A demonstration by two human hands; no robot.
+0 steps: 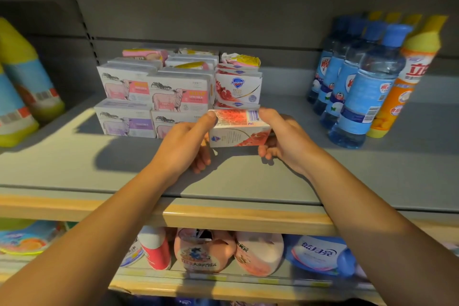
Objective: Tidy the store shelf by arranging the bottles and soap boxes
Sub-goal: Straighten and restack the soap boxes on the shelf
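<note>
The soap box [239, 129], white with a red pattern and a barcode on top, is held by us above the middle of the shelf [74, 169], just in front of the stacked soap boxes [178, 92] at the back. Our left hand [185, 143] grips its left end, thumb curled over the top edge and fingers tucked beneath. Our right hand [282, 135] pinches the right end the same way, thumb above, fingers curled under. Toward the shelf's right edge we see blue bottles [357, 82] standing in a row, with an orange bottle [404, 77] just beside them.
</note>
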